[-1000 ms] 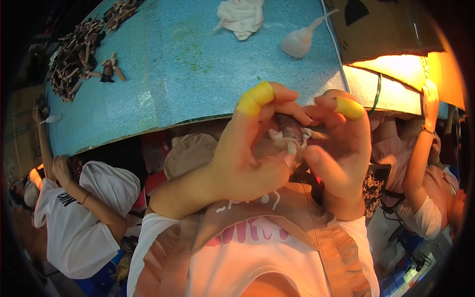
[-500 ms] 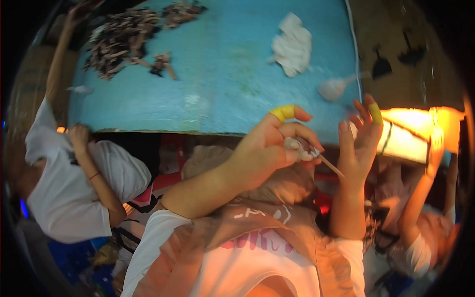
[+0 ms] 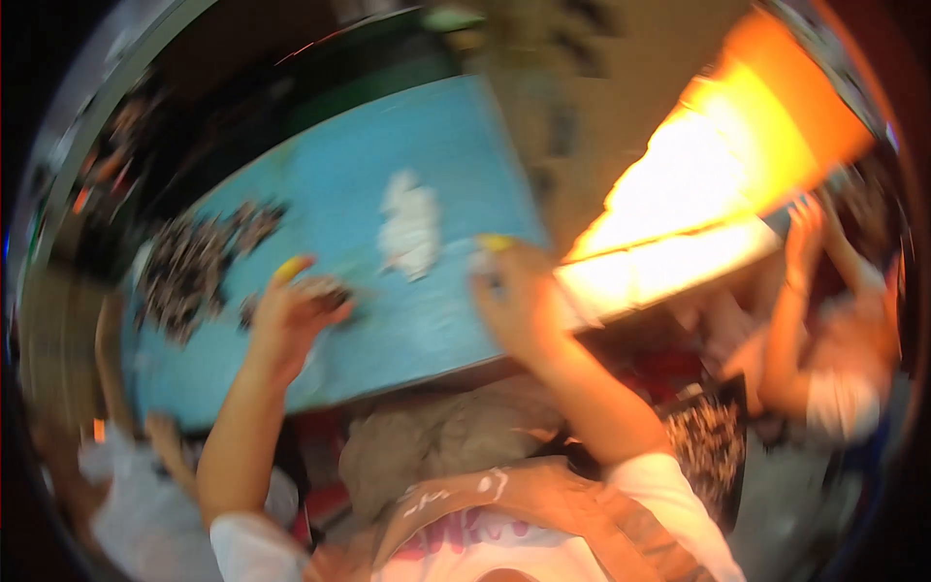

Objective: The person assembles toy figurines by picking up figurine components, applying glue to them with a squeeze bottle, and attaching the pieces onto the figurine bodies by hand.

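Observation:
My left hand (image 3: 291, 325), with yellow tape on a finger, is over the blue tabletop (image 3: 330, 175). A small dark brown piece (image 3: 335, 294) sits between its bent fingertips, too blurred to name. My right hand (image 3: 519, 301), also with yellow tape, is at the right part of the table. Its fingers curl by something pale, mostly hidden and smeared by motion. Between and beyond the hands lies a crumpled white cloth (image 3: 409, 228). A heap of small brown and dark strips (image 3: 184, 276) covers the table's left side, near my left hand.
A brightly lit surface (image 3: 669, 262) with an orange panel (image 3: 800, 97) stands at the right. Another person's arm (image 3: 790, 291) reaches there. A second person in white (image 3: 155, 504) sits at the left. A dark container of brown pieces (image 3: 703, 451) is beside my right elbow.
My hands have separated and moved forward over the table, the left one leftward. The view has turned, showing more of the lit surface. The white squeeze bulb can no longer be made out on the table.

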Action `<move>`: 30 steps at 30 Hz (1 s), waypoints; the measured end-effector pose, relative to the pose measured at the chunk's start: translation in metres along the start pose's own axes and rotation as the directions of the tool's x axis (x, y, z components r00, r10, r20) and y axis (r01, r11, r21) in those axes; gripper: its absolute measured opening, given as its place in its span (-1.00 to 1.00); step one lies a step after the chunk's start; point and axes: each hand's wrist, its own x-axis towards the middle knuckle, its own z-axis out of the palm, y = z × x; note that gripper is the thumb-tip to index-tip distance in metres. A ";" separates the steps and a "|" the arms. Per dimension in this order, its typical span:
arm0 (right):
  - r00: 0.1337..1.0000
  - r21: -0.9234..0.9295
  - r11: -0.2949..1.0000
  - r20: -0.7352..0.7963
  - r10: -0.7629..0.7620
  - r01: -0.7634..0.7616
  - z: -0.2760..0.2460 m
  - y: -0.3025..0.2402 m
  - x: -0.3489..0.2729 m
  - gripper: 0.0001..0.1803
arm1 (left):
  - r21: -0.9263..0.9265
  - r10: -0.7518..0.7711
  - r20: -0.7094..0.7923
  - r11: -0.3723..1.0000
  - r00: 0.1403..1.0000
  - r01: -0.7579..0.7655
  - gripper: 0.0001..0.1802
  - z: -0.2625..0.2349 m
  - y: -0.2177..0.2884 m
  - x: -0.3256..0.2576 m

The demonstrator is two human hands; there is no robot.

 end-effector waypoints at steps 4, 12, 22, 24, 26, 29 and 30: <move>0.997 -0.011 1.000 -0.070 -0.016 0.015 0.011 0.005 -0.007 -0.65 | -0.157 -0.153 0.046 0.975 0.987 0.159 -0.65 0.021 -0.011 0.001; 0.996 0.005 1.000 -0.092 -0.015 0.016 0.006 -0.011 -0.013 -0.72 | -0.240 -0.125 0.186 0.956 0.975 0.168 -0.76 0.047 -0.043 -0.013; 0.999 -0.066 0.998 0.045 -0.005 0.008 0.007 -0.009 0.000 -0.67 | -0.164 -0.240 0.219 0.947 0.946 0.278 -0.78 0.021 -0.030 -0.013; 0.996 -0.116 0.989 0.044 -0.083 0.087 0.009 -0.007 0.001 -0.67 | -0.115 -0.325 0.206 0.928 0.923 0.353 -0.80 0.013 -0.020 -0.009; 0.995 -0.080 0.994 0.068 -0.075 0.080 0.010 -0.008 0.002 -0.67 | -0.007 -0.427 0.130 0.902 0.895 0.432 -0.76 0.006 -0.001 -0.005; 0.994 0.015 0.999 0.100 0.035 -0.037 0.011 -0.012 0.001 -0.68 | 0.089 -0.391 0.025 0.917 0.920 0.388 -0.75 -0.022 0.027 0.022; 0.994 0.022 0.999 0.108 0.032 -0.034 0.011 -0.013 -0.001 -0.68 | 0.130 -0.305 -0.054 0.942 0.951 0.309 -0.73 -0.034 0.044 0.036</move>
